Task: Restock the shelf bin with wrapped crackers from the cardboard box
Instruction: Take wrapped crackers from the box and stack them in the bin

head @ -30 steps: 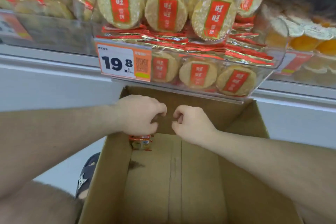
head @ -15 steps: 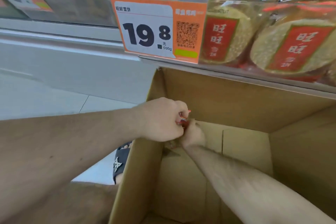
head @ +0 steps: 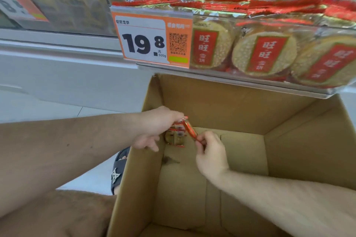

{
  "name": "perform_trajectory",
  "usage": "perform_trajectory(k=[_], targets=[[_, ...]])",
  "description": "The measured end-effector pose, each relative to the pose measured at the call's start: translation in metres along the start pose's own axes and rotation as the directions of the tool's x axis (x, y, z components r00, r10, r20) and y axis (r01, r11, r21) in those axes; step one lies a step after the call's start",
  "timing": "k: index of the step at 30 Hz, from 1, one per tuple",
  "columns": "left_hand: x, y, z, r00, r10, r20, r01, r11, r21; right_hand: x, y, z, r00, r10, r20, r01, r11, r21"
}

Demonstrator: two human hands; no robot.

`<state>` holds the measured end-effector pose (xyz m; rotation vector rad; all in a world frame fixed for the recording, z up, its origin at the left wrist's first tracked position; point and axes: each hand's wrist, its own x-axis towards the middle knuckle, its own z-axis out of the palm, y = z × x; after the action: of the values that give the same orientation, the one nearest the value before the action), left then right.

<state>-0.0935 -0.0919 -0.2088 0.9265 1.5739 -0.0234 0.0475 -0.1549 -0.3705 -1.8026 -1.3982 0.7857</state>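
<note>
Brown cardboard filled the near part of the view: the cardboard box [head: 240, 188] stood open in front of you, its floor bare apart from a small dark scrap [head: 170, 160] near the left wall. Your bare knee sat at the lower left, and a dark sandal [head: 118, 169] showed on the pale floor just outside the box's left wall. Both your forearms reached in over the box. Your right hand [head: 210, 155] had its fingers curled, pinching the lower end of a single wrapped cracker [head: 189, 129] in red foil, which slanted up and to the left from that grip. Your left hand [head: 156, 127] was over the left wall of the box, thumb and forefinger closed on a small bunch of wrapped crackers [head: 176, 136] that hung below the knuckles, inside the box and close to its far left corner; the other fingers pointed loosely downward. The upper end of the single cracker met the left hand's fingertips, so the two grips were almost touching. Beyond the box's far wall and above it, the clear shelf bin [head: 240, 80] held stacked round crackers in red-labelled wrappers. An orange and white price tag [head: 152, 39] reading 19.8 hung on the bin's front left. Farther left, another clear bin was blurred.
</note>
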Motion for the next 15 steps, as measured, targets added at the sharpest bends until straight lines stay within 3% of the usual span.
perform_trajectory(k=[3,5,7,9,12,15], targets=[[0.002,0.000,0.006,1.000,0.009,-0.007,-0.010,0.991,-0.131,-0.027,-0.039,-0.031,0.931,-0.362,0.049,0.355,0.928,0.112],[0.006,0.002,0.006,0.991,0.104,-0.083,-0.112,0.988,-0.102,-0.032,-0.051,-0.036,0.891,-0.441,0.108,0.421,0.891,0.169],[0.006,0.006,0.002,0.968,0.211,-0.137,-0.209,0.977,0.027,-0.026,-0.048,-0.032,0.944,-0.288,0.162,0.257,0.948,0.189],[0.004,0.009,-0.001,0.947,0.276,-0.166,-0.255,0.957,0.136,-0.009,-0.031,-0.017,0.972,0.020,0.233,-0.038,0.996,0.075],[0.006,0.007,-0.004,0.947,0.293,-0.134,-0.267,0.947,0.179,0.028,0.005,0.021,0.878,0.370,0.304,-0.345,0.929,-0.135],[0.010,0.000,-0.006,0.951,0.298,-0.084,-0.278,0.941,0.195,0.055,0.020,0.059,0.744,0.577,0.336,-0.614,0.790,0.002]])
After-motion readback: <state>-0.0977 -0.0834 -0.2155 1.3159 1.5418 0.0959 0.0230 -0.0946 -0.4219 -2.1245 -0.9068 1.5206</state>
